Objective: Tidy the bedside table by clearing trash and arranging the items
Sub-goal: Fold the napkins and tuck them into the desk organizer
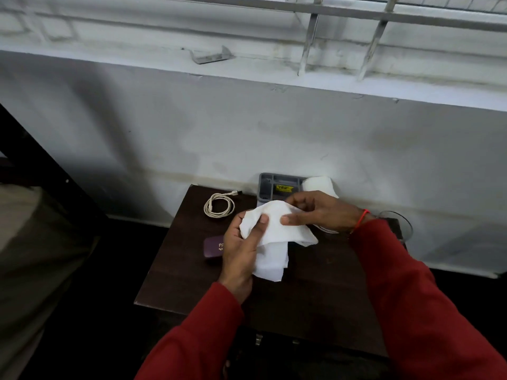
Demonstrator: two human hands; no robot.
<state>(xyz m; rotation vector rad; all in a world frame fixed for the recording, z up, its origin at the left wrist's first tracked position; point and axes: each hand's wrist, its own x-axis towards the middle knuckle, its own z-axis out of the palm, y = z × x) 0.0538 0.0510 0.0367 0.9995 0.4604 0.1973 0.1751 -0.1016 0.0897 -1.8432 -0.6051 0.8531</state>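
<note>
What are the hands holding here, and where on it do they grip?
A white tissue. The left hand pinches its left edge under the thumb; the right hand pinches its upper right part. Its lower end hangs free.

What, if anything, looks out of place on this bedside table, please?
A crumpled white tissue lies loose at the table's back edge beside the grey tray. Both hands, left and right, grip another tissue.

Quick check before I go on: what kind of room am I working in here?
Probably a bedroom corner: a small dark bedside table against a white wall under a barred window, holding a coiled charging cable and a maroon case.
</note>
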